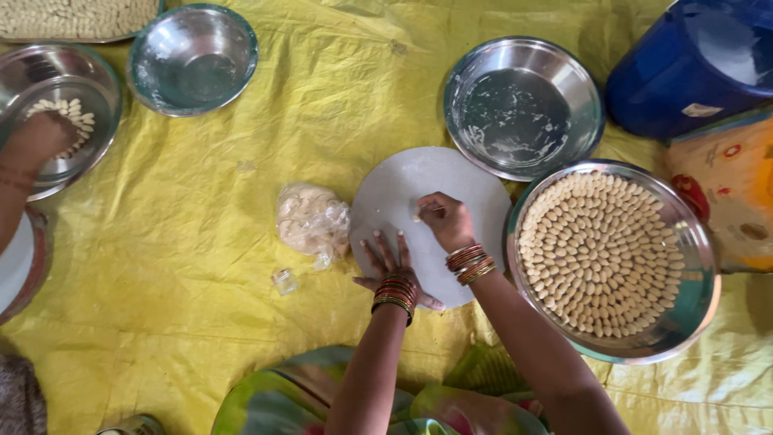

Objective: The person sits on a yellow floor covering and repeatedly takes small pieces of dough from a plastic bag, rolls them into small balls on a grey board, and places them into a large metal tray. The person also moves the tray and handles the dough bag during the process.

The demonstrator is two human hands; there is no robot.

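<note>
On the round white board (451, 189), the left hand (390, 262) lies flat, released; the right hand (445, 221) pinches a dough piece (418, 212).

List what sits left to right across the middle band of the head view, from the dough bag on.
Dough bag → left hand, flat on the round board → right hand, pinching a bit of dough → steel tray of shaped pieces.
</note>
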